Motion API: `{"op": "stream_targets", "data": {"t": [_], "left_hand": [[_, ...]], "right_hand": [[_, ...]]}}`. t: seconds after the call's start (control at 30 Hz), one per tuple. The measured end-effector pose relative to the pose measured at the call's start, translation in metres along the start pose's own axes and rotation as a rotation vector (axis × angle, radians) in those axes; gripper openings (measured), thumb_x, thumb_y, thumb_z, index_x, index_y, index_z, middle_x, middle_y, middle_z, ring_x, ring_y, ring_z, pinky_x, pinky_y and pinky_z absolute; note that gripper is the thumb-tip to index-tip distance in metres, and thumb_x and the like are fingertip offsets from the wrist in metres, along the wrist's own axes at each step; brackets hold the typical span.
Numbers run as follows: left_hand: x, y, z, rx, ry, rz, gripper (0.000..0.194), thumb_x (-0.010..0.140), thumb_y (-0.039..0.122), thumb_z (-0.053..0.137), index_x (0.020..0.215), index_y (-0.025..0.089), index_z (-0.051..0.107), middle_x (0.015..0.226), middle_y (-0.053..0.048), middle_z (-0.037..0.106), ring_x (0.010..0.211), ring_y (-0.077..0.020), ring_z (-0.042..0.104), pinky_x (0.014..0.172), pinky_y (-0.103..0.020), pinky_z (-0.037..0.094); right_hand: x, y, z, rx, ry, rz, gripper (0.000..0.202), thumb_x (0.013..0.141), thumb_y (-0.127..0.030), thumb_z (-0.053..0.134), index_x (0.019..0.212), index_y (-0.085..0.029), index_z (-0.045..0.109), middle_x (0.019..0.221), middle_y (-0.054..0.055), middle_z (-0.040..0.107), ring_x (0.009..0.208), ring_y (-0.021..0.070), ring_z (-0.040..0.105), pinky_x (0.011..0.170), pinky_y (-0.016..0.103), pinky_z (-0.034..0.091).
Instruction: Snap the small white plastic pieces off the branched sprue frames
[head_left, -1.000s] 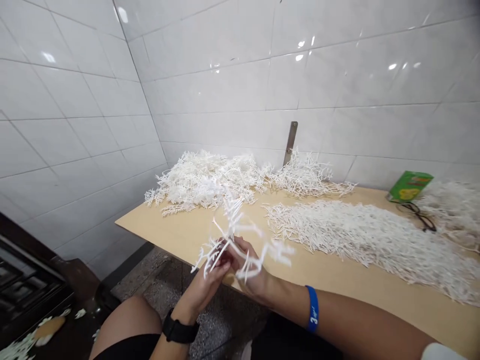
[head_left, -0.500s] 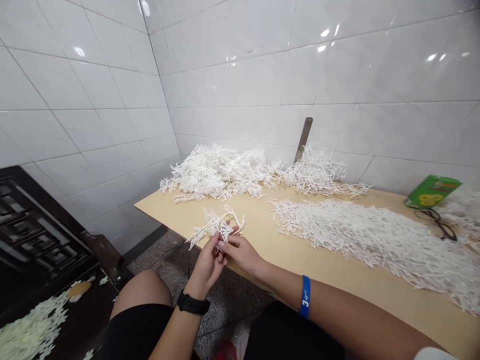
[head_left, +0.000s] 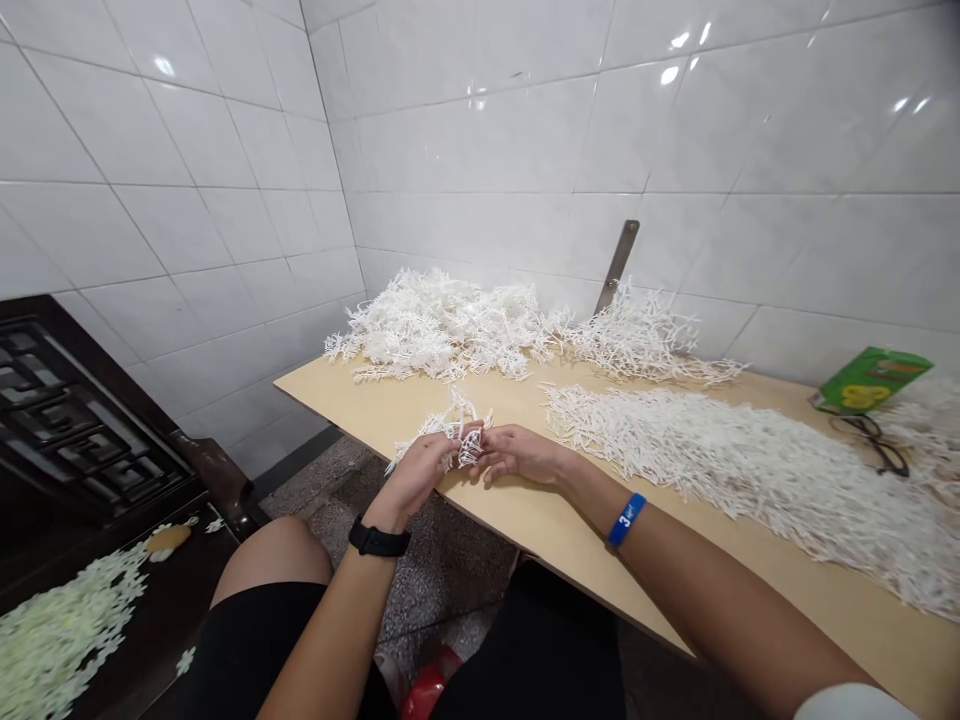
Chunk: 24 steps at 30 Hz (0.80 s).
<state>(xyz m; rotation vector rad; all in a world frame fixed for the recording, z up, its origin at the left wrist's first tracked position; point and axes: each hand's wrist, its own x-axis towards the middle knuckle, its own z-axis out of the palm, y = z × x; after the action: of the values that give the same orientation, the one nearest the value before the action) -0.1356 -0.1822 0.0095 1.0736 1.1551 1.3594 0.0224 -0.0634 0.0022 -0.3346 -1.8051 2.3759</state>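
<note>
A small bunch of white branching plastic pieces (head_left: 456,412) hangs between my hands near the table's front edge. My left hand (head_left: 422,468) has its fingers wrapped round the bunch. My right hand (head_left: 517,454) is at the bunch's right side, fingers bent and their tips touching or close to it; whether it grips a piece is too small to tell. Behind them lies a tall heap of similar white branching pieces (head_left: 442,325), with a smaller heap (head_left: 637,335) to its right. A long spread of thin white pieces (head_left: 720,450) covers the table's right part.
The tan table (head_left: 360,405) stands against a tiled wall. A green packet (head_left: 874,380) and dark glasses (head_left: 874,440) lie at the far right. A metal bracket (head_left: 617,267) leans at the wall. On the left, a dark wooden chair (head_left: 217,480) holds pale flower-shaped pieces (head_left: 64,640).
My hands have moved slightly up and apart from their close pinch, the right one shifting rightward over the table. The bunch has turned a little between them. The view has shifted slightly.
</note>
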Motion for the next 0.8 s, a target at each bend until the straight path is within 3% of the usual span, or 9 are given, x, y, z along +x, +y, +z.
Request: {"op": "stream_targets", "data": {"t": [0.07,0.2,0.37,0.53,0.63,0.8], "left_hand": [[0.01,0.006,-0.005,0.079,-0.043,-0.025,0.022,0.08,0.029,0.062,0.076,0.011,0.073,0.06,-0.003,0.065,0.059,-0.0148,0.058,0.064,-0.026,0.044],[0.03,0.012,-0.015,0.234,-0.258,-0.051,0.024,0.083,0.031,0.057,0.082,0.012,0.072,0.055,-0.001,0.061,0.05,-0.0136,0.054,0.057,-0.026,0.042],[0.041,0.015,-0.031,0.359,-0.436,-0.033,0.025,0.08,0.029,0.062,0.06,0.014,0.066,0.06,-0.003,0.064,0.058,-0.0147,0.055,0.066,-0.026,0.043],[0.043,0.017,-0.037,0.424,-0.542,-0.016,0.022,0.082,0.034,0.064,0.074,0.016,0.074,0.076,-0.005,0.071,0.08,-0.0209,0.061,0.085,-0.03,0.045],[0.044,0.016,-0.038,0.438,-0.575,0.001,0.026,0.085,0.037,0.062,0.077,0.016,0.074,0.08,-0.006,0.071,0.087,-0.0226,0.061,0.092,-0.032,0.043],[0.04,0.015,-0.037,0.458,-0.605,0.004,0.032,0.088,0.042,0.059,0.079,0.015,0.073,0.078,-0.006,0.069,0.078,-0.0199,0.06,0.082,-0.03,0.045]], "right_hand": [[0.0,-0.001,0.0,-0.044,-0.036,0.01,0.056,0.07,-0.056,0.08,0.099,-0.009,0.071,0.096,0.013,0.073,0.083,0.0167,0.07,0.073,0.026,0.055],[0.001,-0.001,0.002,-0.098,-0.091,0.038,0.048,0.079,-0.051,0.074,0.101,-0.009,0.072,0.101,0.015,0.073,0.089,0.0169,0.069,0.075,0.025,0.055],[-0.003,-0.004,-0.005,-0.011,-0.179,0.055,0.054,0.08,-0.05,0.074,0.118,-0.011,0.067,0.116,0.018,0.07,0.093,0.0178,0.07,0.08,0.028,0.055],[-0.004,-0.009,-0.011,-0.016,-0.328,0.162,0.064,0.078,-0.057,0.073,0.12,-0.01,0.065,0.124,0.022,0.066,0.102,0.0214,0.069,0.085,0.031,0.055],[-0.003,-0.01,-0.01,0.002,-0.314,0.202,0.068,0.075,-0.063,0.071,0.117,-0.009,0.066,0.123,0.023,0.066,0.099,0.0224,0.071,0.084,0.032,0.056],[-0.003,-0.01,-0.005,0.076,-0.213,0.17,0.069,0.079,-0.072,0.058,0.107,-0.01,0.066,0.11,0.02,0.071,0.088,0.0217,0.072,0.073,0.03,0.057]]}}
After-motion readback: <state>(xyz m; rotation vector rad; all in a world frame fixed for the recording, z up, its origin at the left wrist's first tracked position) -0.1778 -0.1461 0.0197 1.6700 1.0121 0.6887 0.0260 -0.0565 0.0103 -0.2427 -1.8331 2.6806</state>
